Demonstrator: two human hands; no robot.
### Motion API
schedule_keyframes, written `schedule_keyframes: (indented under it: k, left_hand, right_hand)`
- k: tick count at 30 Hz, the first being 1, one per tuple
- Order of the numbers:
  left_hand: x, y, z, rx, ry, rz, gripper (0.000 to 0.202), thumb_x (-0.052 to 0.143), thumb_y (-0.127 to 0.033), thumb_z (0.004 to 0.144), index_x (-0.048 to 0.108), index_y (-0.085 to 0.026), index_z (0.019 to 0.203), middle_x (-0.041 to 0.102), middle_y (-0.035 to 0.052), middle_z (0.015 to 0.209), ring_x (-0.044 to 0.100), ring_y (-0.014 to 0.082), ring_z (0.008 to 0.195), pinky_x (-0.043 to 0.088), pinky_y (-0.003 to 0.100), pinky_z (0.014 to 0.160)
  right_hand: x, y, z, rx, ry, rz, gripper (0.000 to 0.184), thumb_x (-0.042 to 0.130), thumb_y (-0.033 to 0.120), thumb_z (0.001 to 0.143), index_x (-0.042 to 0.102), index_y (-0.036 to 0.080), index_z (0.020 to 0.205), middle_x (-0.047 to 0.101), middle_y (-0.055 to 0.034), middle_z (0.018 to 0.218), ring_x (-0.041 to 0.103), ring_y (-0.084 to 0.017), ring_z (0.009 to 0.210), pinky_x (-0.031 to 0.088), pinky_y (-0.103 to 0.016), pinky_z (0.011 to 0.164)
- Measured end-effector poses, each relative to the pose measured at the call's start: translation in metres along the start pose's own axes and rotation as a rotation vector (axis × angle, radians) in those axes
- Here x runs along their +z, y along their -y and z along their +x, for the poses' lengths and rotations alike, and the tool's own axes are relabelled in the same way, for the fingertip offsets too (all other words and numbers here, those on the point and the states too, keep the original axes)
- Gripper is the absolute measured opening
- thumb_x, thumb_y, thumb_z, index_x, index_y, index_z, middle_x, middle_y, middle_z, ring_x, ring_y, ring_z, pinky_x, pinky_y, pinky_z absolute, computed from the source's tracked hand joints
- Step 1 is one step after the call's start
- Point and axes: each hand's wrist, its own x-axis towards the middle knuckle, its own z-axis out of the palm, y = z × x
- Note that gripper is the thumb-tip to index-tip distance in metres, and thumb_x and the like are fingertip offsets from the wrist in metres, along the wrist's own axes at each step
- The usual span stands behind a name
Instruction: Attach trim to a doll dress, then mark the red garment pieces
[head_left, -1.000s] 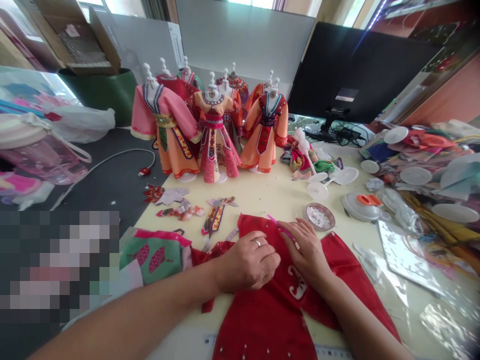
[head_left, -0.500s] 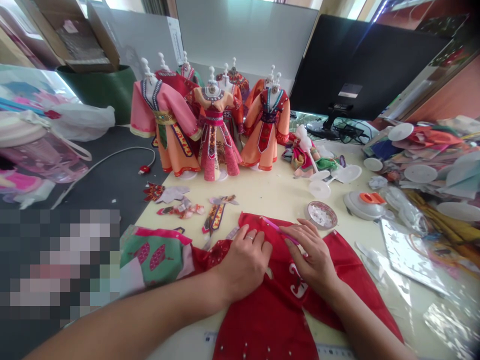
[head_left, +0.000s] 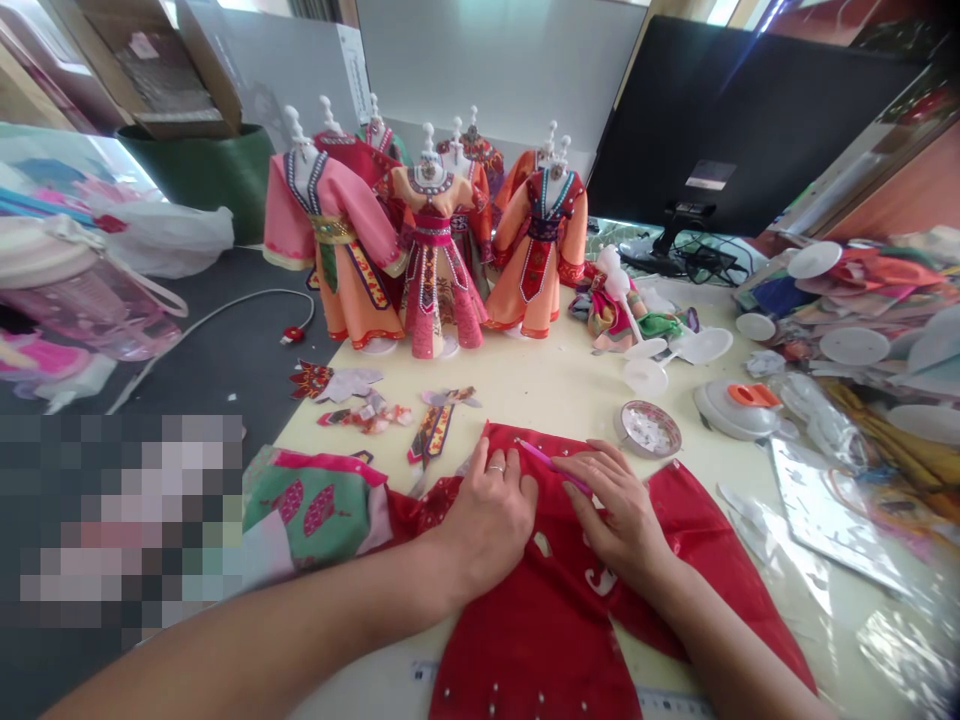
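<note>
A red satin garment piece (head_left: 525, 640) lies spread on the table with small pearl-like beads dotted near its lower edge and a few near its top. My left hand (head_left: 495, 510), a ring on one finger, rests on the upper left of the cloth with its fingers laid down against it. In my right hand (head_left: 619, 505) is a slim pink pen-like stick (head_left: 534, 452), pinched between thumb and fingers. Its tip points up and left, at or just above the cloth near the top edge. A shallow round dish (head_left: 651, 430) of small pale bits stands beyond my right hand.
Several dressed doll forms (head_left: 431, 250) stand at the back. Patterned fabric scraps (head_left: 431, 432) and a green cloth piece (head_left: 322, 510) lie left. A white container with an orange top (head_left: 739, 408), plastic bags (head_left: 780, 540) and fabric heaps are right. A monitor (head_left: 720, 140) stands behind.
The pink stick's tip has shifted slightly left and up over the cloth. My left hand stays on the cloth with little change, and the whole view has shifted a little.
</note>
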Motion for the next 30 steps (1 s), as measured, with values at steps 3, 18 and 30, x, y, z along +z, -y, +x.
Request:
schedule_keyframes:
  k: [3,18,30]
  left_hand:
    - [-0.0007,0.0006,0.0005,0.001,0.007,-0.001,0.022,0.042,-0.009,0.081,0.061,-0.007,0.092,0.065,0.0215,0.107,0.063,0.0292,0.096,0.037,0.052,0.099]
    - [0.0038,0.0039,0.0028,0.008,-0.036,-0.033,0.02,0.044,-0.008,0.08,0.061,-0.006,0.089,0.062,0.0247,0.112,0.059,0.0297,0.098,0.035,0.051,0.097]
    - [0.0078,0.0096,0.0057,-0.015,-0.018,-0.062,0.017,0.045,-0.008,0.08,0.058,-0.009,0.091,0.063,0.0188,0.104,0.057,0.029,0.097,0.035,0.05,0.096]
  right_hand:
    - [0.0007,0.0,0.0001,-0.001,0.0,0.0,0.035,0.047,0.011,0.086,0.058,0.023,0.116,0.069,-0.006,0.095,0.063,-0.019,0.087,0.045,-0.046,0.09]
    - [0.0027,-0.0016,0.0005,-0.008,0.023,0.008,0.036,0.048,0.009,0.085,0.056,0.023,0.117,0.068,-0.006,0.095,0.062,-0.019,0.087,0.045,-0.046,0.089]
    - [0.0024,-0.0014,0.0009,-0.002,0.016,0.0,0.033,0.047,0.01,0.086,0.058,0.022,0.115,0.069,-0.0058,0.094,0.063,-0.018,0.085,0.046,-0.046,0.089]
